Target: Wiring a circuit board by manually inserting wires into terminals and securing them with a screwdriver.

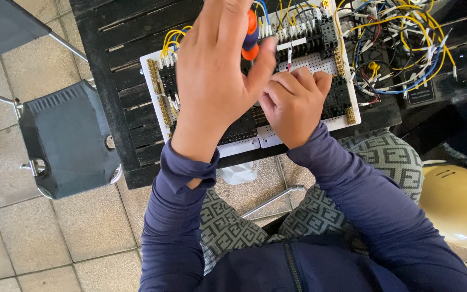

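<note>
A person is working over a white perforated wiring board [304, 64] lying on a dark slatted wooden surface [120, 65]. The left hand [214, 75] is raised, its grip clasping an orange-and-blue screwdriver handle [251, 37] at twelve o'clock. The right hand [294, 105], fingers curled, is pinching a thin red-and-white wire [289, 58] at the board. This looks like terminal wiring; tightening seems next. A small dark label card [420, 93] is lying at two o'clock among loose yellow and blue wires [406, 38].

Two hands, left [212, 81] and right [294, 105], one screwdriver [251, 35], one white wiring board [298, 135], one folding chair [66, 140], one yellow helmet [458, 203].
</note>
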